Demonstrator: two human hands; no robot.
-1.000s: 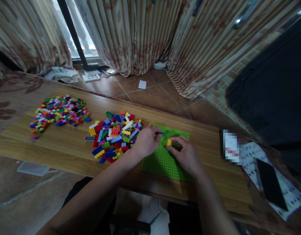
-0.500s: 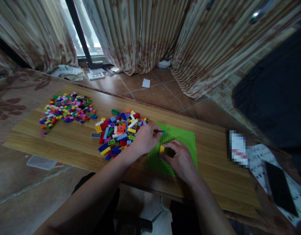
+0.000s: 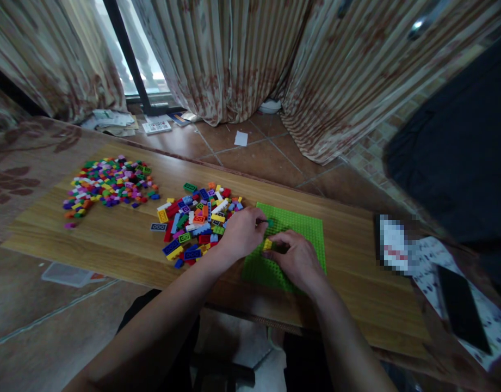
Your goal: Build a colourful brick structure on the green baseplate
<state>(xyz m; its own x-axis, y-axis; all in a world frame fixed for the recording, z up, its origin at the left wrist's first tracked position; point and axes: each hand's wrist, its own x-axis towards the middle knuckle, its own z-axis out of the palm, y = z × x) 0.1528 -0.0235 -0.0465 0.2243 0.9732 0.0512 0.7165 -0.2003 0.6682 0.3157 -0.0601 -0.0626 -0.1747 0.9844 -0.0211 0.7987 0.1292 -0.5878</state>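
A green studded baseplate (image 3: 305, 231) lies on the wooden table (image 3: 123, 239) in front of me. My left hand (image 3: 242, 234) rests at the plate's left edge, fingers pinched on a small green brick (image 3: 270, 222). My right hand (image 3: 297, 258) lies on the plate with its fingertips closed on a small yellow brick (image 3: 267, 244), which sits at the plate's surface. Just left of my left hand is a pile of mixed coloured bricks (image 3: 195, 223).
A second pile of small coloured bricks (image 3: 105, 182) lies at the table's far left. A black phone (image 3: 462, 307) rests on printed paper (image 3: 493, 321) at the right. Dark cloth (image 3: 458, 141) hangs at the right. Curtains, a window and tiled floor lie beyond.
My right hand has slid the yellow brick leftward across the baseplate, toward my left hand. The left hand has kept its place with the green brick.
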